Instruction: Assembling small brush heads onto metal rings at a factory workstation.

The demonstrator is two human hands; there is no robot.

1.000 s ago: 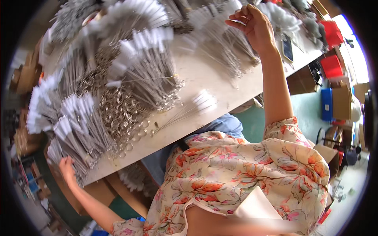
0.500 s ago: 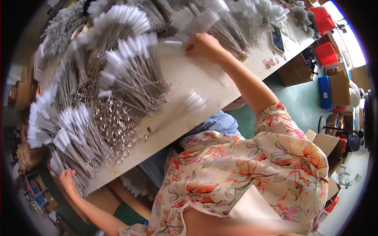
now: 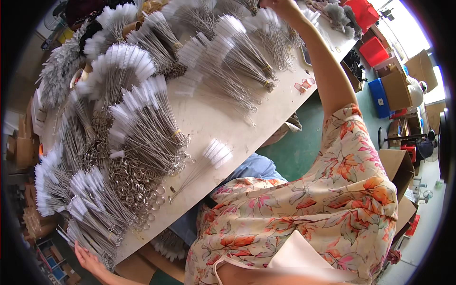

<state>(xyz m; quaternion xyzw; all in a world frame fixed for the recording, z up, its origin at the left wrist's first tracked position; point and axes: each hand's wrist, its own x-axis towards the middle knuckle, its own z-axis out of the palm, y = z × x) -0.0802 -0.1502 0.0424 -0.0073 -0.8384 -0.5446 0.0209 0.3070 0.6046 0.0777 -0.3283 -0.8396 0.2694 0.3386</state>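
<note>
My left hand (image 3: 88,260) is at the table's near left corner, fingers stretched out beside a bundle of wire-stemmed brushes (image 3: 92,240). At the top of the view my right hand (image 3: 279,5) reaches over white-bristled brushes (image 3: 271,33) at the far side. The picture's edge cuts it off, so its grip is hidden. A few loose brushes (image 3: 217,153) with white bristles lie near the front edge, their wire stems pointing left. Between the brush bundles on the left is a heap of metal rings (image 3: 135,185).
Many brush bundles (image 3: 147,121) cover the table (image 3: 199,123), some tied with bands. Grey fluffy brushes (image 3: 59,71) stand at far left. On the right are clear reddish pieces (image 3: 304,85) and a phone (image 3: 305,56). Red bins (image 3: 374,51), a blue bin (image 3: 380,97) and cartons stand beyond.
My right hand has moved from the middle of the table up to the far edge. My left hand's fingers have straightened beside the bundle. The view has shifted, showing more of the table's far side.
</note>
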